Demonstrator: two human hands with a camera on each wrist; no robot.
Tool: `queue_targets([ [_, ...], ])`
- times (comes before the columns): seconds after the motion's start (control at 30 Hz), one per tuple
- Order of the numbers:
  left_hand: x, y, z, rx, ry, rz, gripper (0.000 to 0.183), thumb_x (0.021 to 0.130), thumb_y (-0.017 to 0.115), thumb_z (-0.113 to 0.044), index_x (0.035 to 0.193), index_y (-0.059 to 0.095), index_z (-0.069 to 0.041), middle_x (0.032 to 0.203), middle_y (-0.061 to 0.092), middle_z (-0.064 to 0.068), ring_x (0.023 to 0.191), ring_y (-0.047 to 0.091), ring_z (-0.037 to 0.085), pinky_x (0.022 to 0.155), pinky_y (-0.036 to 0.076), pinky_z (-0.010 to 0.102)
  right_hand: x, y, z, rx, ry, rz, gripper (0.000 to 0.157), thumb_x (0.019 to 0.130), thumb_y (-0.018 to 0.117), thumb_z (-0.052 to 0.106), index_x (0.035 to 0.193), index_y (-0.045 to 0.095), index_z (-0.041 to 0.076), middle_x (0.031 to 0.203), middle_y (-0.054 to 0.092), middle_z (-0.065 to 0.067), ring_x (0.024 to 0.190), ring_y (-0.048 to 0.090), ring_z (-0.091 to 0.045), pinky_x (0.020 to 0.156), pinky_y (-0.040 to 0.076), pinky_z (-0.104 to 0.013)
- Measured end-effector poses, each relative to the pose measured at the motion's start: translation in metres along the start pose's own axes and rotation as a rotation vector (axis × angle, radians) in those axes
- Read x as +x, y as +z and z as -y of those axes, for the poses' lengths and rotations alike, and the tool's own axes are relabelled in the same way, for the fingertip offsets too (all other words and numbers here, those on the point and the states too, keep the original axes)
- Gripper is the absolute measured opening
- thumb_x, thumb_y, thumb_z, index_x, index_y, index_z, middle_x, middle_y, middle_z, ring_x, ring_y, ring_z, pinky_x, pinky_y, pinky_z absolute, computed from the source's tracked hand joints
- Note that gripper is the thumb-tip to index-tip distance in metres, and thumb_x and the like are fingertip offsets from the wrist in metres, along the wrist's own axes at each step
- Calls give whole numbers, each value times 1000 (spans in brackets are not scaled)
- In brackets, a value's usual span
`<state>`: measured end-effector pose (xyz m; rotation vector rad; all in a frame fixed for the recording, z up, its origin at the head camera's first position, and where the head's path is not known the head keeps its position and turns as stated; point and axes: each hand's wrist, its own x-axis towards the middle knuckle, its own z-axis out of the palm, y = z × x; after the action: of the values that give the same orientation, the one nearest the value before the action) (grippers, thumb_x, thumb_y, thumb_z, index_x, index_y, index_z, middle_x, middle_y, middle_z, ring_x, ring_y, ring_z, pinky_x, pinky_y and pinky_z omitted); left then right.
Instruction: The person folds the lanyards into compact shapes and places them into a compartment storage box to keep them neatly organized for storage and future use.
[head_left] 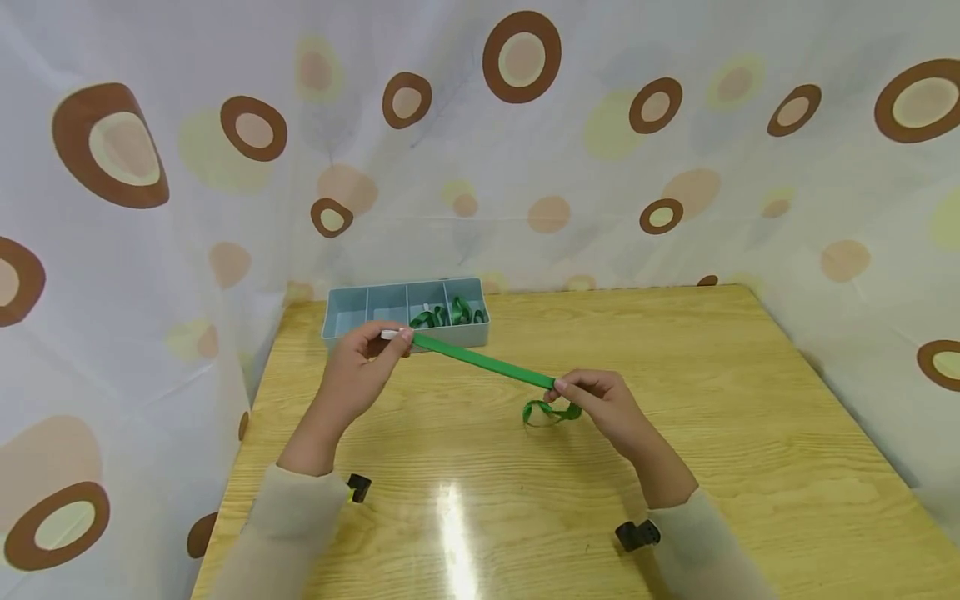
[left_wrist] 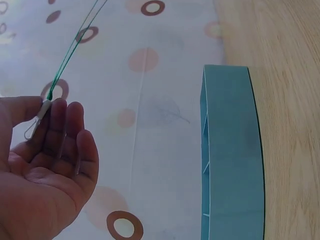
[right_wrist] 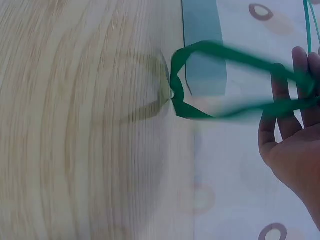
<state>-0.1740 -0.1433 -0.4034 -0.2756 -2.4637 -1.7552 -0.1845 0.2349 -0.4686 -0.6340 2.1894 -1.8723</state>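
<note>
A green ribbon (head_left: 483,361) stretches between the two hands above the table, sloping down to the right. My left hand (head_left: 356,371) pinches its upper end by a small white piece (left_wrist: 44,109) with a thin wire loop. The left hand's other fingers are loosely bent in the left wrist view. My right hand (head_left: 611,410) pinches the ribbon's lower part between thumb and fingertips. From there a ribbon loop (right_wrist: 177,85) hangs loose, partly blurred in the right wrist view. Just beyond the left hand stands a blue divided box (head_left: 457,336), with green ribbon pieces (head_left: 461,312) in its two right compartments.
The box rests near the back edge of the wooden table (head_left: 675,350). Spotted white cloth (head_left: 555,167) hangs behind the table and at both sides. Black wrist devices (head_left: 637,535) are worn by the cuffs.
</note>
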Motion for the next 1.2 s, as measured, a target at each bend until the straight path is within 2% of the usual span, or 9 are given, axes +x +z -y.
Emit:
queue_targets([
  [0.1, -1, -10, 2, -13, -7, -40, 26, 108, 65, -30, 117, 76, -8, 107, 74, 13, 100, 73, 20, 90, 59, 27, -6, -11, 0, -20, 33, -46, 28, 111, 58, 15, 107, 74, -8, 100, 78, 8, 111, 67, -15, 98, 52, -29],
  [0.2, -2, -21, 5, -16, 1, -75, 27, 108, 65, -27, 115, 76, -4, 106, 74, 16, 98, 74, 20, 91, 60, 23, -13, -23, -3, -16, 48, -82, 28, 111, 59, 15, 108, 73, -9, 101, 79, 7, 113, 66, -15, 99, 51, -26],
  [0.33, -5, -34, 9, -17, 0, -137, 29, 109, 64, -27, 113, 75, 0, 103, 74, 20, 93, 75, 14, 90, 60, 20, -24, -38, -9, -5, 56, -136, 26, 110, 60, 12, 109, 72, -11, 99, 79, 6, 106, 65, -15, 95, 52, -26],
  [0.47, -10, -43, 12, -16, -13, -174, 31, 108, 65, -27, 112, 75, 2, 99, 75, 12, 92, 75, 11, 90, 59, 18, -37, -53, -11, -18, 57, -163, 23, 109, 61, 9, 108, 72, -11, 96, 77, 5, 96, 66, -15, 88, 52, -26],
  [0.7, -16, -48, 18, -16, -13, -186, 29, 108, 66, -23, 113, 75, 4, 96, 76, 5, 90, 74, 6, 90, 59, 19, -51, -64, -12, -68, 88, -145, 16, 104, 68, 5, 104, 72, -11, 95, 75, 7, 90, 68, -13, 88, 56, -24],
  [0.9, -18, -51, 20, 16, -35, -195, 31, 109, 64, -26, 115, 74, 3, 95, 76, -1, 90, 70, 3, 87, 56, 17, -56, -68, -11, -158, 119, -106, 11, 100, 73, 6, 99, 74, -5, 94, 73, 6, 79, 66, -13, 75, 59, -29],
  [0.97, -18, -52, 20, 21, -41, -201, 32, 109, 63, -27, 116, 74, 2, 93, 75, -4, 90, 70, 2, 87, 56, 17, -57, -70, -9, -170, 115, -104, 11, 101, 73, 6, 101, 74, -5, 95, 73, 6, 80, 68, -13, 76, 59, -29],
  [1.2, -20, -55, 21, -12, -37, -212, 33, 109, 64, -27, 117, 73, 3, 96, 73, -9, 91, 72, 0, 87, 56, 17, -58, -79, -12, -108, 80, -168, 17, 104, 67, 4, 112, 73, -10, 97, 79, 4, 89, 71, -17, 81, 58, -26],
])
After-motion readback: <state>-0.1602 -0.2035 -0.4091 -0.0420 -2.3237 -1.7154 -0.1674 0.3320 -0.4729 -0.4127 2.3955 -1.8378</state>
